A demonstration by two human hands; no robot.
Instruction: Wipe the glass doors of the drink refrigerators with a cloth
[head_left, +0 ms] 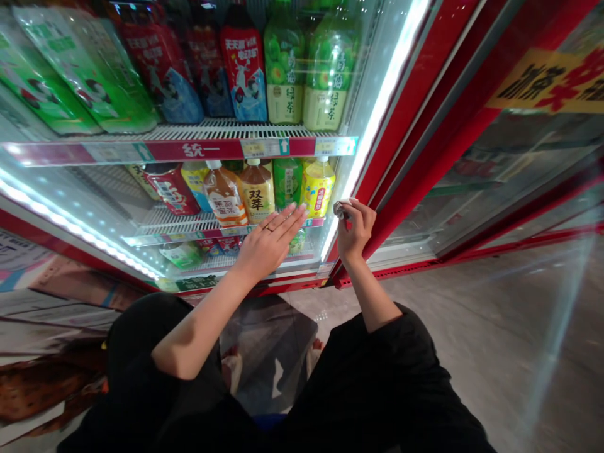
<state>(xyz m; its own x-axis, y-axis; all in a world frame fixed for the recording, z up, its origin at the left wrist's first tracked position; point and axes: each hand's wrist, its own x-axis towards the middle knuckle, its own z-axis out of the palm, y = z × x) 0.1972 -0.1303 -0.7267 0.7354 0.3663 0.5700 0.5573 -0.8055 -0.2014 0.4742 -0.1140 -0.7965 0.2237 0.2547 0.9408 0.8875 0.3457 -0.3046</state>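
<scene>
My left hand (270, 242) is held flat with its fingers stretched out, a ring on one of them. It is in front of the lower drink shelf, close to a yellow-labelled bottle (318, 190) and a brown tea bottle (257, 192). Whether the palm touches a glass pane, I cannot tell. Pinched in the fingers of my right hand (356, 229) is a small crumpled greyish-white wad (340, 207), perhaps cloth or paper. This hand is beside the bright light strip (367, 135) at the cooler's right edge, by the red frame (399, 148).
Green tea bottles (327, 82) and red-and-blue bottles (244, 69) stand on the upper shelf (189, 150). Another glass-fronted section with a yellow sign (550, 82) is at right. Boxes (70, 286) are stacked at left. A dark low object (268, 343) lies between my knees on the grey floor (500, 340).
</scene>
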